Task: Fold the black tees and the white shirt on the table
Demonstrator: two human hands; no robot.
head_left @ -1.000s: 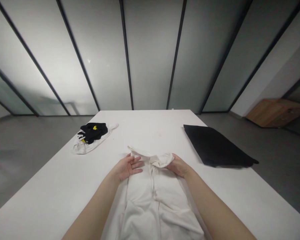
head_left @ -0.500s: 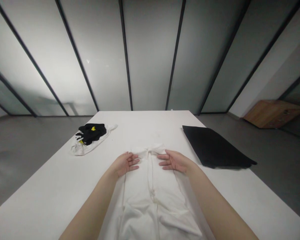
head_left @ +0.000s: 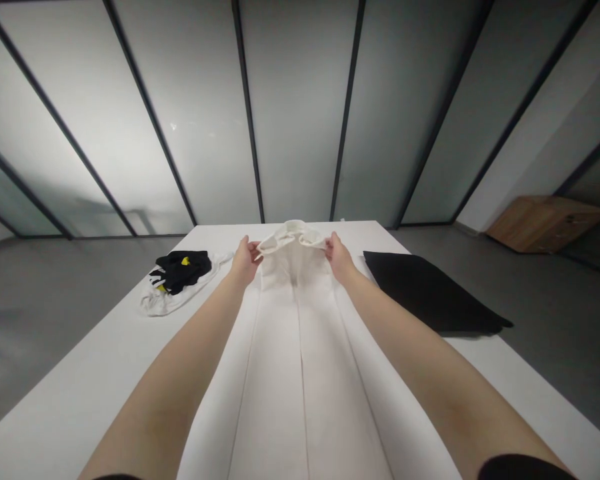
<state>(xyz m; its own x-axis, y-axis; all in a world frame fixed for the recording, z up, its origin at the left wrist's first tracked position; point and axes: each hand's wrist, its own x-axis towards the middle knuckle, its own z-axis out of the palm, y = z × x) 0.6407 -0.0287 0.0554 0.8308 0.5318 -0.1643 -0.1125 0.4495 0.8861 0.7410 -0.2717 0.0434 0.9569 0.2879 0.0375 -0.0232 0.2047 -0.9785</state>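
Note:
A pair of white trousers (head_left: 300,347) stretches lengthwise along the table toward me, with a long seam down the middle. Its far end, a gathered waistband (head_left: 294,232), is lifted off the tabletop and partly folded over. My left hand (head_left: 246,261) pinches the left corner of that waistband, and my right hand (head_left: 338,257) grips the right corner. Both arms reach far forward, and the cloth between them hangs taut below the band. The near end of the trousers runs out of the bottom of the view.
The white table (head_left: 80,393) extends away from me. On its left lies a crumpled black garment (head_left: 183,270) with yellow and white details, on top of a white cloth (head_left: 165,305). A flat black sheet (head_left: 430,293) overhangs the right edge. Beyond stands a wooden cabinet (head_left: 545,223).
Both hands have moved forward and up, raising the waistband. The trousers have been drawn out longer and smoother; their creases near me are gone. Fingers that were spread now close on the band.

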